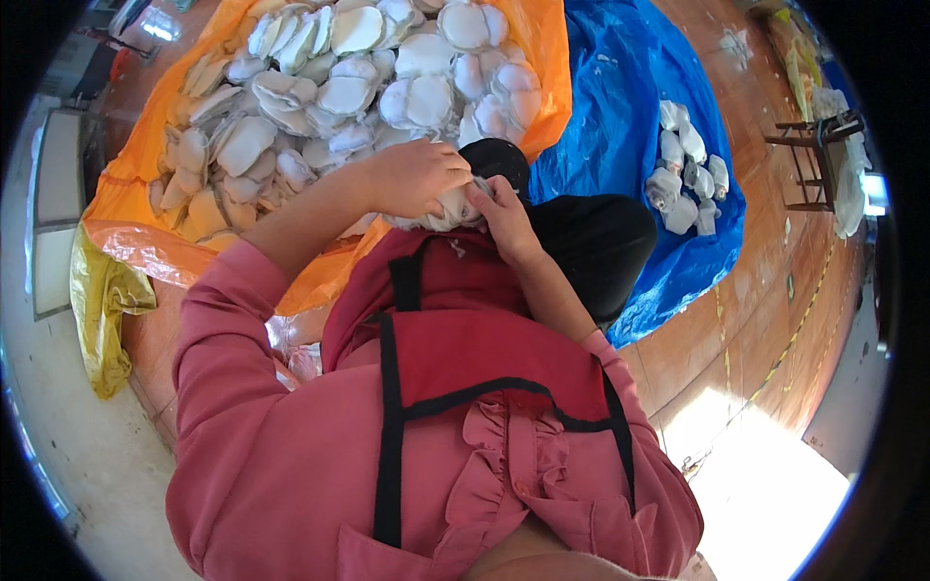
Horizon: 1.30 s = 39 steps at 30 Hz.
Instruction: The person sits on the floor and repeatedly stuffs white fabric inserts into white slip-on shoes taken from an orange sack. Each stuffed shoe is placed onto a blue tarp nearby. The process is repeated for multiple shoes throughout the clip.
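Note:
Over my lap, my left hand (421,179) and my right hand (506,221) close on a small bundle of white cloth pads (449,209). My left fingers curl over its top, while my right thumb and fingers grip its right side. Part of the bundle is hidden by my hands, so I cannot tell how many layers it has. Just beyond lies a big heap of rounded white pads (354,82), many stacked in small piles. An orange plastic sheet (547,68) lies under the heap.
To the right, a blue plastic sheet (620,107) carries several white rolled bundles (690,145). A dark wooden stool (819,160) stands farther right on the tiled floor (765,261). At the left lies a yellow plastic bag (105,310). My red apron (494,358) covers my lap.

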Motion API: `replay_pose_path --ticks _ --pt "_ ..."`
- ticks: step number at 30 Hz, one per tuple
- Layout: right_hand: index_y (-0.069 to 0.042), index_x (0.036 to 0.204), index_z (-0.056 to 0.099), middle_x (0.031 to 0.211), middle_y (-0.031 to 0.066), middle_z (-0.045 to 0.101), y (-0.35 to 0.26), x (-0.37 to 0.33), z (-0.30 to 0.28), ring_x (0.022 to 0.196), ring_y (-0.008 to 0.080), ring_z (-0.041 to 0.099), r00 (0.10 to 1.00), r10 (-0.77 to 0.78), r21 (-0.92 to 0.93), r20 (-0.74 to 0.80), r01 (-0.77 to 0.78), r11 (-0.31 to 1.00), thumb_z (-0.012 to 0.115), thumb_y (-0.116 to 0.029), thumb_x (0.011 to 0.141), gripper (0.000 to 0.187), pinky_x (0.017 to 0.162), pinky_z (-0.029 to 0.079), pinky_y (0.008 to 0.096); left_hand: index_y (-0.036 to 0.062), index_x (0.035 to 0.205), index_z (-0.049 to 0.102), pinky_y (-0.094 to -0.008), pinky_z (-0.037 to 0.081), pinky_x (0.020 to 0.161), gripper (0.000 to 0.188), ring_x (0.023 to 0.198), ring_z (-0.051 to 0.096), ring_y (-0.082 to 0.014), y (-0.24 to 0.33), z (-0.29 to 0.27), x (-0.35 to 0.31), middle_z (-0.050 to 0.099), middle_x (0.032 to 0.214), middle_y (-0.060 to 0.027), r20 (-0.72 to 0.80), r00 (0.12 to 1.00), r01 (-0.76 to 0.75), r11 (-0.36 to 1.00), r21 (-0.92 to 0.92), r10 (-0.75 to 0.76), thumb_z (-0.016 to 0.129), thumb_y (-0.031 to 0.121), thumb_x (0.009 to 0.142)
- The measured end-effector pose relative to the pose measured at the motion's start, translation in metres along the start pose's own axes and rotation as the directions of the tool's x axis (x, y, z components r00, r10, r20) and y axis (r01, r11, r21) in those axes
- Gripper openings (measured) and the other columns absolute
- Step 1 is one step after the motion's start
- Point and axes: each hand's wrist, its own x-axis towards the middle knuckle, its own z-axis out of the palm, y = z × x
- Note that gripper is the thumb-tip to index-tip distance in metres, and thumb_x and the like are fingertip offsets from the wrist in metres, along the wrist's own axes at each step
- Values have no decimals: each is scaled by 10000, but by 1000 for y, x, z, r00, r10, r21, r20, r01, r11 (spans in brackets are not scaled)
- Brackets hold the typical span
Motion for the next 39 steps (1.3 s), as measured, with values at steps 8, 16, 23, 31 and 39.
replay_pose_path --ticks 8,16,23,31,39 --pt "-23 954 549 778 93 557 -50 -26 -7 731 112 515 971 -133 -341 198 196 919 692 -307 914 320 647 446 287 49 986 614 -408 517 790 440 1000 585 -290 12 -35 2 590 994 -81 194 981 -9 1000 -2 9 756 387 743" --pt "-23 1005 535 858 23 562 -120 -58 -19 789 83 523 856 -167 -82 489 236 968 710 -286 916 328 679 467 268 88 711 593 -424 470 669 321 761 585 -312 56 -111 -4 581 713 -50 335 942 -31 1000 -4 30 688 383 794" --pt "-36 1028 530 904 33 555 -69 -98 -19 821 80 528 781 -63 -38 622 111 993 718 -285 908 335 702 452 225 101 637 498 -414 416 550 304 632 541 -292 86 -53 -42 514 641 -71 5 982 -171 891 -422 190 720 244 787" --pt "-59 1026 499 918 -2 556 -43 -118 -19 840 52 514 733 159 85 662 -284 955 700 -286 923 321 712 439 208 113 692 575 -405 471 617 211 665 589 -285 104 -16 -64 574 676 -70 14 969 -219 881 -419 247 663 254 822" --pt "-81 1055 490 968 -4 562 -30 -102 -23 867 62 527 724 197 54 661 -307 950 685 -279 930 305 762 446 211 103 681 543 -417 453 599 244 644 555 -300 111 11 -79 537 657 -74 -74 997 -44 891 -452 12 675 231 841"
